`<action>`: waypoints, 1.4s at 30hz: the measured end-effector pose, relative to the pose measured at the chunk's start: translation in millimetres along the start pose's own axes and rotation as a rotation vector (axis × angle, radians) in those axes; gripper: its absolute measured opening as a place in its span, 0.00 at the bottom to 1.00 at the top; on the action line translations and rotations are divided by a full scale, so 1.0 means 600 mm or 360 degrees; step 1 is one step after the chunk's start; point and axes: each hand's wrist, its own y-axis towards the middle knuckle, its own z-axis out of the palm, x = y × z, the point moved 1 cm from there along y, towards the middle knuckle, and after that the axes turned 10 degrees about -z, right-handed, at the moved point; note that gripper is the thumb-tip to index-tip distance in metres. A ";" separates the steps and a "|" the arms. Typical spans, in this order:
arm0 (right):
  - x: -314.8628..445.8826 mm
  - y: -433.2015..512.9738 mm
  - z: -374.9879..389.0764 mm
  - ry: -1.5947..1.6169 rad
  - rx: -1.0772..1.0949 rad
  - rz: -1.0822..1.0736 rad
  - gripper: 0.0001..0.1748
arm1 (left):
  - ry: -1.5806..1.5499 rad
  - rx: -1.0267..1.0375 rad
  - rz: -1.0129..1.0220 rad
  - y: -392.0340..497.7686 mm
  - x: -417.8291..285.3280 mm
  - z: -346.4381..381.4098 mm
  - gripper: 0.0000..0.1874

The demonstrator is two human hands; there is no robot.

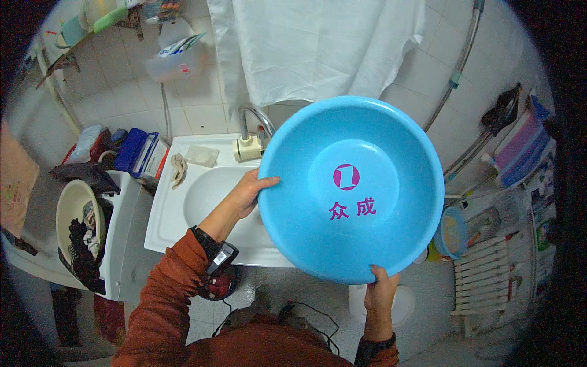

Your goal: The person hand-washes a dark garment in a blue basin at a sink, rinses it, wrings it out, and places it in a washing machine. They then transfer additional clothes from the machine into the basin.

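Note:
A large blue plastic basin (293,220) is held up in front of me, tilted so that I look into it. Its bottom bears a printed purple mark and writing; no contents show inside. My left hand (247,192) grips the rim at the left, thumb over the inside. At the lower right, my right hand (381,293) clasps the rim with its thumb on top. Behind the basin lies a white sink (206,202), its right part hidden. A curved metal faucet (257,112) with a cream fitting (247,149) stands at the sink's back edge.
On the sink's left corner lie a crumpled cloth (179,169) and a small clear packet (202,156). A cream basin with clothes (62,220) sits on a white appliance (130,206) at left. A white slatted rack (481,275) and smaller blue basin (464,229) are at right.

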 end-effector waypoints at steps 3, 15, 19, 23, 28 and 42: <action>0.017 0.000 -0.011 -0.0106 0.0105 -0.0033 0.32 | -0.0051 -0.0105 0.0028 -0.013 0.020 0.005 0.26; 0.059 0.060 -0.033 -0.0382 0.0622 0.0054 0.35 | -0.0260 -0.0766 0.0290 -0.079 0.077 0.050 0.22; 0.070 0.118 -0.047 -0.0457 0.0819 0.0188 0.35 | -0.0323 -0.0865 0.0157 -0.109 0.072 0.070 0.24; 0.064 0.184 -0.046 -0.0234 0.0960 0.0412 0.32 | -0.0324 -0.0800 0.0117 -0.137 0.062 0.090 0.31; 0.052 0.243 -0.039 -0.0251 0.1192 0.0468 0.29 | -0.0363 -0.1021 0.0019 -0.170 0.068 0.125 0.35; 0.060 0.465 0.060 -0.0045 0.1758 0.0892 0.34 | -0.0069 -0.1427 0.0183 -0.181 0.066 0.310 0.46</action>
